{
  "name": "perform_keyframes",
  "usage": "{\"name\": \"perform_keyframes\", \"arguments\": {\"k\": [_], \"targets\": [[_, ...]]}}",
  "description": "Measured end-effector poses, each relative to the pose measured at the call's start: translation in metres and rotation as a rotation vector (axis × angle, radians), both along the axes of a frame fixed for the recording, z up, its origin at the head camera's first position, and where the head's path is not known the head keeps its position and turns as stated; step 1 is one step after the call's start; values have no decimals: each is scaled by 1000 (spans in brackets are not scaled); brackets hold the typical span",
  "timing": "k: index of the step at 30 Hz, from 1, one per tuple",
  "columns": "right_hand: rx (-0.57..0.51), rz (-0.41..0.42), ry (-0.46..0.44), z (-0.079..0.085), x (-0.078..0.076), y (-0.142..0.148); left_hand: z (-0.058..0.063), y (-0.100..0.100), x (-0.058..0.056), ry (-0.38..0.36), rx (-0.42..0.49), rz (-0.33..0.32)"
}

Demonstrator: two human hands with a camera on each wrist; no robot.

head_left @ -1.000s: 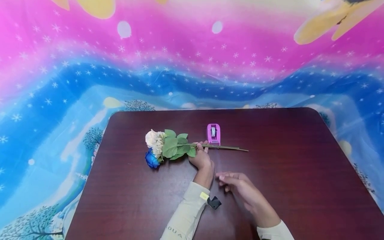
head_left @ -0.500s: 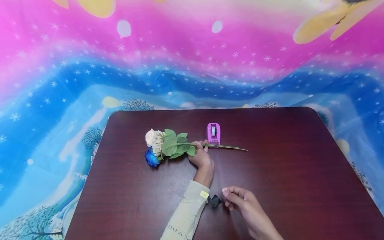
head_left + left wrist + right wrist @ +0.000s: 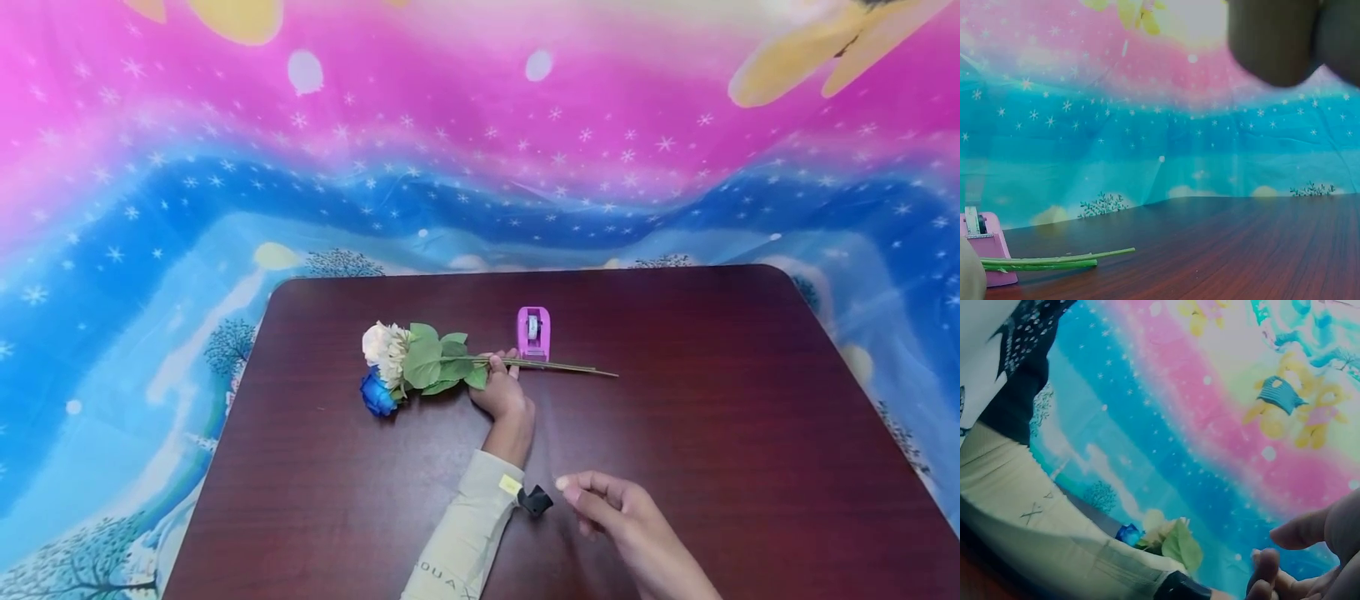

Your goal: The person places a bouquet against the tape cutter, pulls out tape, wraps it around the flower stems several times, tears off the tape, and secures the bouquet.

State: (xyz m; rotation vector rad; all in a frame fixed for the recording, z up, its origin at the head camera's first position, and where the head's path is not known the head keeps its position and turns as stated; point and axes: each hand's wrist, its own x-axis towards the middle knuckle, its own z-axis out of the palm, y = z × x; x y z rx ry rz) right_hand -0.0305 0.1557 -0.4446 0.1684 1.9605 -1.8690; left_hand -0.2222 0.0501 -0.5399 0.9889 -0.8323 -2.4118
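My left hand (image 3: pixel 502 396) holds the stems of a small bunch of flowers, thumb over them. White flowers (image 3: pixel 386 350) and a blue rose (image 3: pixel 377 393) point left, with green leaves (image 3: pixel 423 362) behind them; the bare stems (image 3: pixel 570 367) reach right. Just beyond stands a pink tape dispenser (image 3: pixel 545 329) with a small roll (image 3: pixel 533 327); the stems cross its front. A faint clear strip (image 3: pixel 974 187) rises from it in the left wrist view. Nearer me, my right hand (image 3: pixel 615 508) pinches the strip's hardly visible end between thumb and forefinger.
The dark red-brown table (image 3: pixel 712 375) has rounded far corners. A printed pink and blue cloth (image 3: pixel 465 125) hangs behind it. A black clip-like piece (image 3: pixel 536 502) sits at my left sleeve (image 3: pixel 465 525), close to the right fingertips.
My right hand has drawn back toward me, away from the dispenser, then nearly stopped. The left hand keeps its grip on the flowers in the same place.
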Motion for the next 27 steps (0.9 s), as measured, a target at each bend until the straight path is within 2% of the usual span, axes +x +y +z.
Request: {"name": "perform_keyframes", "arguments": {"k": [6,12,17,23,27], "targets": [[-3,-3,-13,6,-1,2,0,1,0,0,-11,-10],[-18,18,-28,3,-2,1,1,1,1,-5,-27,-9],[-35,20,-63,-10,-6,-3,1,1,1,11,-17,-9],[-37,72,-71,-32,-10,-9,4,-3,5,36,16,-22],[-16,56,-57,-36,-9,-8,5,-8,10,59,18,-27]]}}
